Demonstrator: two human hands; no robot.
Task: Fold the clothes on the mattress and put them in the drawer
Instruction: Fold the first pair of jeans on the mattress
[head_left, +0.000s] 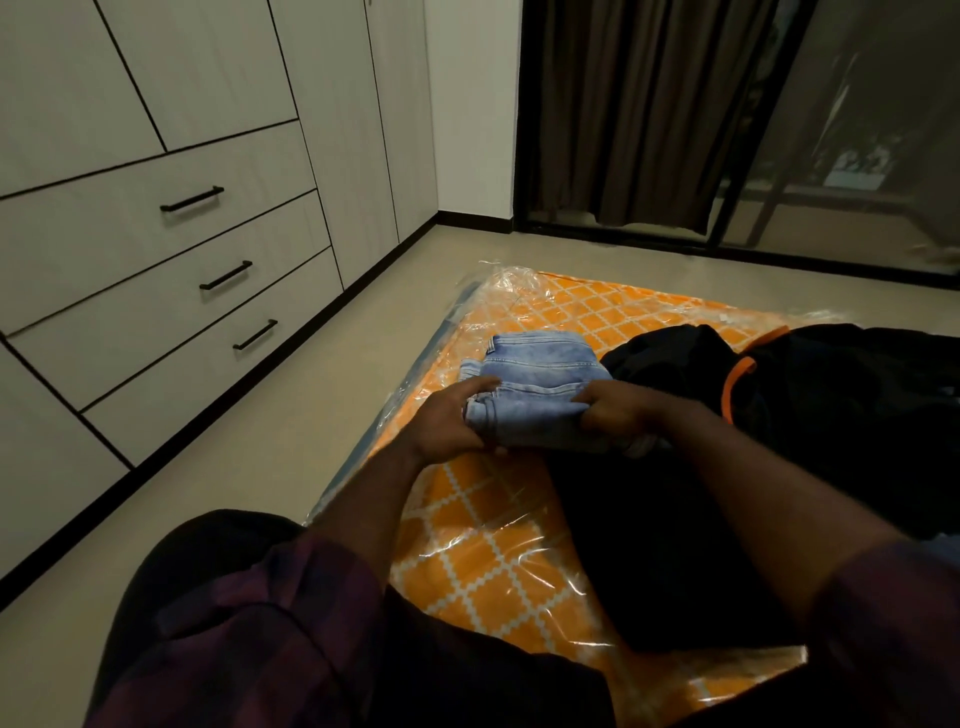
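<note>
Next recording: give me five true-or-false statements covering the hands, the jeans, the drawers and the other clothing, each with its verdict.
1. The left hand and the right hand both grip the folded blue jeans. True.
2. The jeans already lie inside a drawer. False: they are on the orange mattress, held in both hands.
3. The three drawers with black bar handles are shut. True.
4. The black garment with orange trim lies to the left of the jeans. False: it lies to their right, on the mattress.
5. The mattress is wrapped in clear plastic. True.
</note>
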